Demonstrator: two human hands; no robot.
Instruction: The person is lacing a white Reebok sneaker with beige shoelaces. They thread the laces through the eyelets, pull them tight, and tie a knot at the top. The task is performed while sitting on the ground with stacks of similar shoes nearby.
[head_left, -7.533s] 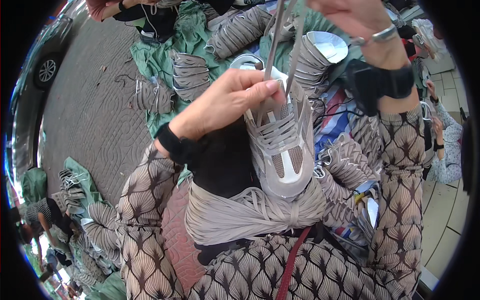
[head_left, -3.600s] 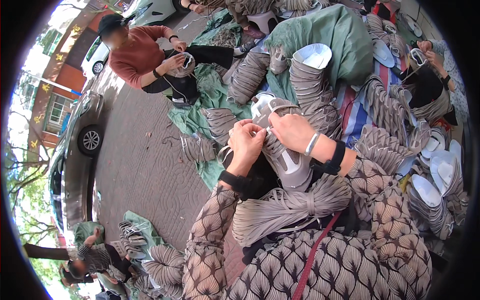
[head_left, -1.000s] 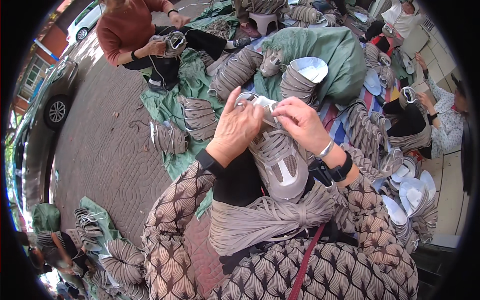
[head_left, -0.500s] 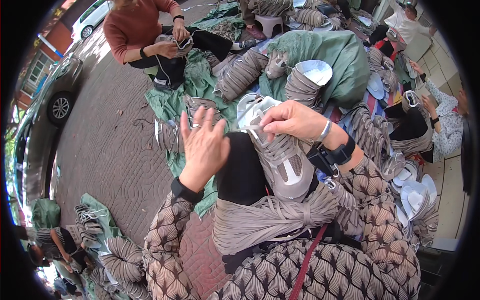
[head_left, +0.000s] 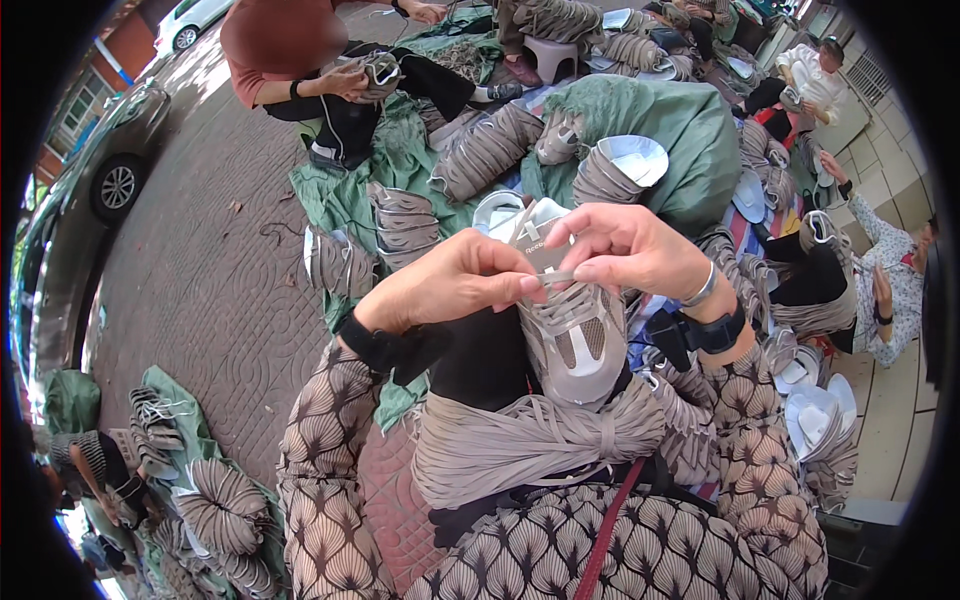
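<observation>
A grey-beige shoe upper (head_left: 578,350) rests over my black-clad knee, its toe toward me and its tongue away from me. Above its eyelet rows, a flat grey shoelace (head_left: 556,277) runs between my two hands. My left hand (head_left: 440,283) pinches it between thumb and forefinger. From the other side, my right hand (head_left: 640,252) grips the same lace, thumb and fingertips together. The fingers partly cover the upper's tongue and top eyelets. Across my lap lies a thick bundle of grey shoelaces (head_left: 520,445), tied at its right end.
Beyond my hands are rolled stacks of shoe uppers (head_left: 488,150) on green sheeting and a bulging green sack (head_left: 690,125). Another person (head_left: 290,60) sits far left holding an upper. More people and stacks fill the right side. A parked car (head_left: 105,185) stands at the left.
My left hand has come right from its open, spread pose and now pinches the lace. My right hand has moved slightly right and still holds the lace.
</observation>
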